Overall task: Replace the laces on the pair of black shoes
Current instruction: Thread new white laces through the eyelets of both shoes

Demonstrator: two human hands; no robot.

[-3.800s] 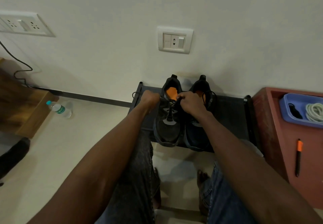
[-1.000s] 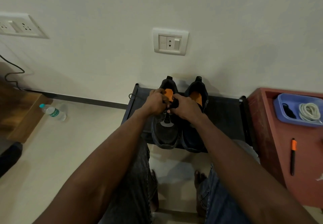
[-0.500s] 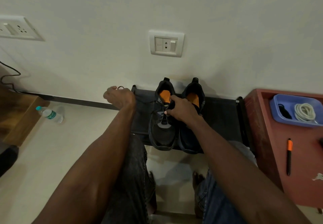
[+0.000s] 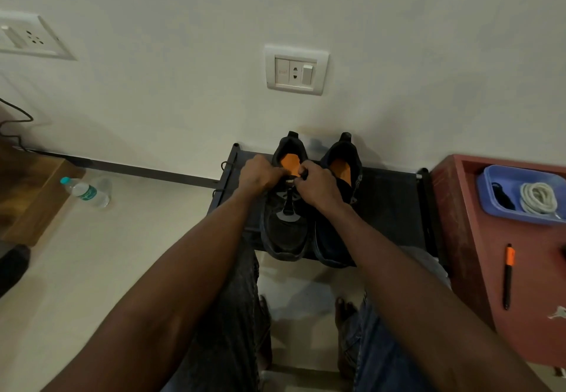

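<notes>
Shoes side by side on black rack (image 4: pixel 395 201) against wall, toes toward person, long axis running away from body. Left shoe (image 4: pixel 286 223) under both hands: left hand (image 4: pixel 260 174) and right hand (image 4: pixel 318 186) meet over tongue, fingers curled, apparently pinching lace (image 4: pixel 288 200) near top eyelets. Right shoe (image 4: pixel 337 238) just beside, untouched. Both hands equally near.

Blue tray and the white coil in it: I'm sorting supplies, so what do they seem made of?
The blue tray looks like moulded plastic: even colour, rounded rim, soft sheen. The white coil looks like woven cord or lace, matte and loosely looped; the fibre cannot be told from here.
</notes>
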